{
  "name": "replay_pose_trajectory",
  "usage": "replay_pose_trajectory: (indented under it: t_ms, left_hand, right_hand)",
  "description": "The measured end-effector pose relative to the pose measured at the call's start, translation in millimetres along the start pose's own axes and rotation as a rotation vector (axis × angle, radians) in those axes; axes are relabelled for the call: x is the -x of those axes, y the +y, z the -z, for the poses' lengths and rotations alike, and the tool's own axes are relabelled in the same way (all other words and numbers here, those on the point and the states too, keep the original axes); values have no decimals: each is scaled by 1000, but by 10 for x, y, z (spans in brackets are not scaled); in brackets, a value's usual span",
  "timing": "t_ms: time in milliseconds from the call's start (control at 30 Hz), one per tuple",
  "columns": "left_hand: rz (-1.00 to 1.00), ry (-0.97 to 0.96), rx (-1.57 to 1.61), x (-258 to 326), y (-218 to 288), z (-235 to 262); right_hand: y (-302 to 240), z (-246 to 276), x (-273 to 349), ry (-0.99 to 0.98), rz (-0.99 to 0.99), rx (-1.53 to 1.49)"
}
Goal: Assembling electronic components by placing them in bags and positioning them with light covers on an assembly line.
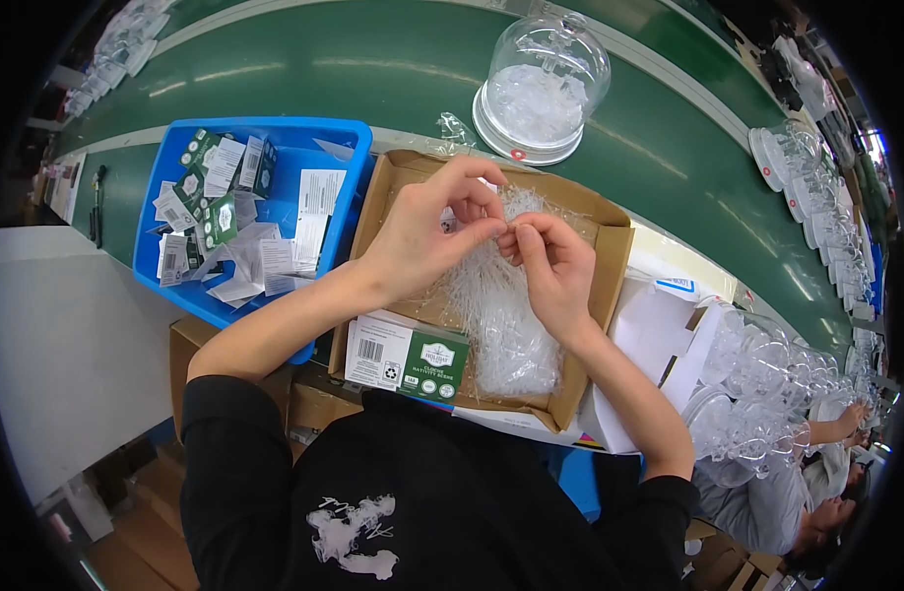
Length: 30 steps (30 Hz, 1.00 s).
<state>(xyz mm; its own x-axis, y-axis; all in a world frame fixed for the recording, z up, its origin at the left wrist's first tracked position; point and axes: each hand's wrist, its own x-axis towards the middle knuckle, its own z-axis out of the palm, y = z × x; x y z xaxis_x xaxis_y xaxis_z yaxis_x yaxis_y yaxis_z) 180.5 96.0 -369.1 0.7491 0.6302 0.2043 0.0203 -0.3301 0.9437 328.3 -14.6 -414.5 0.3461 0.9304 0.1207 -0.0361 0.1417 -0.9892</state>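
My left hand (419, 236) and my right hand (554, 268) meet fingertip to fingertip over an open cardboard tray (610, 258). Thumb and fingers of each are pinched together; whatever they hold is too small to make out. Below them in the tray lies a loose bundle of thin, clear plastic strands (477, 286), with a clear plastic bag (516, 355) of more strands nearer me. At the tray's near left lies a green and white printed card (437, 364), under my left forearm's side.
Left of the tray stands a blue plastic bin (319, 128) holding several folded green and white tags (221, 222). Beyond the tray, a clear dome with a white base (539, 103) sits on the green conveyor (373, 84). More clear domes (757, 374) and co-workers (777, 492) are at right.
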Motion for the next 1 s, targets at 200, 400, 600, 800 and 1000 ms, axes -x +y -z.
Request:
replay_pose_trajectory:
  t_ms: [200, 400, 600, 800, 1000]
  left_hand:
    - [-94, -6, -100, 8, -23, 0]
    - [-135, -21, -144, 11, -31, -3]
    - [-164, -17, -164, 23, -42, -11]
    - [-131, -28, -146, 33, -15, -14]
    - [-105, -33, -141, 20, 7, -23]
  right_hand:
    - [19, -17, -9, -4, 53, 20]
    - [15, -10, -20, -8, 21, 21]
    - [-81, -38, -18, 10, 55, 47]
    - [-43, -13, -22, -16, 131, 95]
    - [-59, 6, -22, -45, 196, 164]
